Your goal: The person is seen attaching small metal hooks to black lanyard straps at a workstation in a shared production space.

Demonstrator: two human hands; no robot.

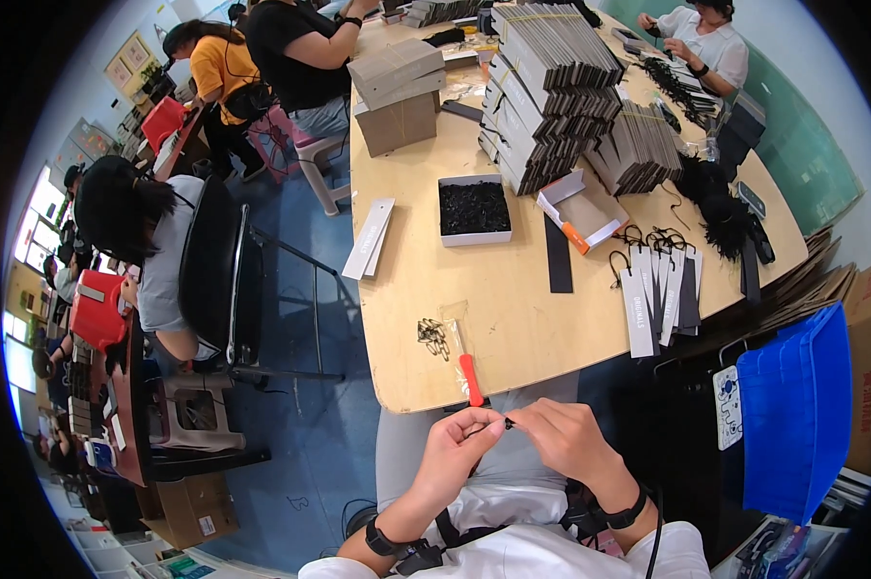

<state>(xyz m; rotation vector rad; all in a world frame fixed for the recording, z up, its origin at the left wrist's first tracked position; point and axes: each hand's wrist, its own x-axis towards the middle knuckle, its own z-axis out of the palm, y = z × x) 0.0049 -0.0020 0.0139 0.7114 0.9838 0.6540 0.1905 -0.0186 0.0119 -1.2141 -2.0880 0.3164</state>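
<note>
Over my lap, just off the table's near edge, my hands meet with fingertips pinched together. Between them shows a small black piece (510,423), perhaps cord; it is too small to make out fully. My left hand (462,442) is closed on it with thumb and forefinger, and my right hand (559,434) pinches it from the other side. Beyond them, a red-handled tool (470,378) lies at the table edge. Close by are a small heap of dark metal pins or clips (433,338) and a scrap of clear plastic (453,311).
On the table (411,372) are a white box of black bits (475,234), white tags with black loops (638,309), loose white tags (369,241) and tall stacks of grey tags (551,106). A blue bin (792,415) stands right. Other people work around.
</note>
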